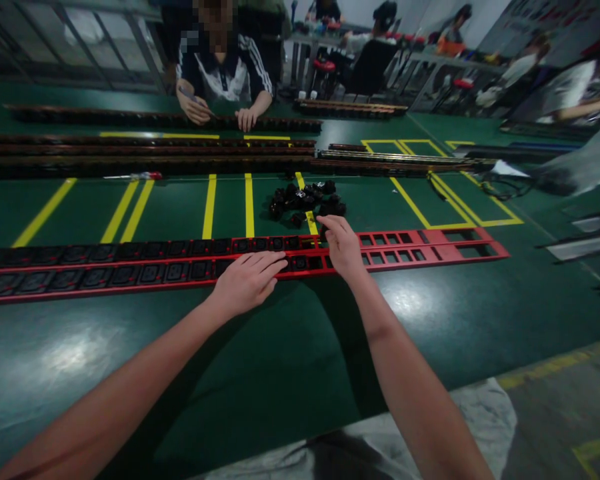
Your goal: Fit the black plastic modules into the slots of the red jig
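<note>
Two long red slotted strips [437, 253] lie side by side across the green table, their left stretches filled with black power sockets [151, 273]. Open cut-outs show toward the right end. My left hand [250, 279] lies flat over the strips near the last filled slots, fingers stretched out. Above the strips, just right of it, my right hand [343, 245] has bent fingers closed around a small black socket [323, 232], mostly hidden beneath them. Just beyond this hand is a loose pile of black sockets [305, 199].
Long dark rails [145, 152] run across the table behind the pile. A red-handled screwdriver [153, 176] lies beside them. Across the table a person [223, 73] handles another rail. Yellow tape [250, 207] marks the green surface. Cables [503, 187] lie at the right.
</note>
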`<state>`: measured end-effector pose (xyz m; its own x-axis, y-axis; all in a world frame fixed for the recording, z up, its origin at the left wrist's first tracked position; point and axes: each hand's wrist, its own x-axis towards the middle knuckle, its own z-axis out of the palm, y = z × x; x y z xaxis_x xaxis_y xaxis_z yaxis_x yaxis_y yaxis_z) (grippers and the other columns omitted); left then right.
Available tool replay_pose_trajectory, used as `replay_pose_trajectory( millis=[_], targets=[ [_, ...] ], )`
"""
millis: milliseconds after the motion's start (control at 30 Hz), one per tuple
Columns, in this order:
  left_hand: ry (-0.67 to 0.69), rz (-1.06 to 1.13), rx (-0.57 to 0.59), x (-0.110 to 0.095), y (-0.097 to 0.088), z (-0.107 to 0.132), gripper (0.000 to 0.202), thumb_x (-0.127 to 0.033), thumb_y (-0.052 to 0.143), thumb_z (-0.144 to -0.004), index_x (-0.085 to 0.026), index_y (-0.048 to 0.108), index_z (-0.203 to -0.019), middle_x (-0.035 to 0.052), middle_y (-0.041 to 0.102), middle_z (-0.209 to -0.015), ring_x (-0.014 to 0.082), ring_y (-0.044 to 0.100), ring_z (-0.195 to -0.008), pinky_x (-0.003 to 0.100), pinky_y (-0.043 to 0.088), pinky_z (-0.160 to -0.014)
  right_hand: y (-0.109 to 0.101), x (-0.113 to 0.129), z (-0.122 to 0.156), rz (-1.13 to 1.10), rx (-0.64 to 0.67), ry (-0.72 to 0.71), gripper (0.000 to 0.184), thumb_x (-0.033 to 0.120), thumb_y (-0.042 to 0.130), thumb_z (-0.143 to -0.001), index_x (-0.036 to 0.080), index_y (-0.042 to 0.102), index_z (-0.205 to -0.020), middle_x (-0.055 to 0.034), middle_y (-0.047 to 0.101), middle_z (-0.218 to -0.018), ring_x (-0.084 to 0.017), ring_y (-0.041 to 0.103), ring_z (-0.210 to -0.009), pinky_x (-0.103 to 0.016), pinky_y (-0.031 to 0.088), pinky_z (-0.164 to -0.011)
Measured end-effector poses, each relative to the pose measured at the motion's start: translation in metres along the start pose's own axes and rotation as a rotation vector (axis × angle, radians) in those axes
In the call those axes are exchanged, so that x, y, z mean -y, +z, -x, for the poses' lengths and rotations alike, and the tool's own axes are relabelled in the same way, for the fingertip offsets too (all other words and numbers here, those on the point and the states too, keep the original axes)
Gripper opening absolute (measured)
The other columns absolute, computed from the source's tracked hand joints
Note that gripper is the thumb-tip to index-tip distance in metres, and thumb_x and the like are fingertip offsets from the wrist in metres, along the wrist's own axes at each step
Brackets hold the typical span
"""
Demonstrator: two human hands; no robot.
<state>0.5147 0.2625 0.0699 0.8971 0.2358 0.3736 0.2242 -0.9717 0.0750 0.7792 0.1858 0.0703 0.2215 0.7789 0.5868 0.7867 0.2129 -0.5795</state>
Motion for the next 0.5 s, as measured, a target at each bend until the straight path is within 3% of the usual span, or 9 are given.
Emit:
replay_pose_trajectory(
  millis=[133,367,500],
  targets=[
    [0.005,-0.007,-0.001,-0.0001,-0.0002,-0.0003,0.040,-0.024,0.047,-0.099,-0.016,0.060,-0.136,0.0077,0.061,-0.145,0.0256,0.059,-0.129,0.045,0.050,-0.104,0.0002,-0.0012,0.0001,0.030,-0.068,0.022,0.021,0.019,0.048,-0.094,0.021,0.063,-0.109,-0.0123,0.065,-0.118,-0.025,0.062,-0.114,-0.043,0.052,-0.098],
    [0.000,0.010,0.012,0.0007,-0.0003,0.0000,0.041,-0.024,0.047,-0.099,-0.017,0.059,-0.137,0.0082,0.060,-0.146,0.0264,0.058,-0.130,0.046,0.050,-0.104,0.0028,-0.0012,0.0034,0.052,-0.102,0.100,0.005,0.022,0.058,-0.088,0.022,0.056,-0.092,-0.0086,0.067,-0.101,-0.021,0.064,-0.089,-0.036,0.053,-0.077],
    [0.006,0.011,0.007,0.0004,-0.0004,0.0002,0.041,-0.024,0.047,-0.099,-0.017,0.059,-0.137,0.0083,0.060,-0.145,0.0264,0.058,-0.130,0.046,0.051,-0.104,0.0030,0.0007,0.0039,0.047,-0.098,0.103,0.004,0.023,0.057,-0.088,0.023,0.055,-0.092,-0.0093,0.068,-0.107,-0.021,0.065,-0.091,-0.037,0.054,-0.080]
  ],
)
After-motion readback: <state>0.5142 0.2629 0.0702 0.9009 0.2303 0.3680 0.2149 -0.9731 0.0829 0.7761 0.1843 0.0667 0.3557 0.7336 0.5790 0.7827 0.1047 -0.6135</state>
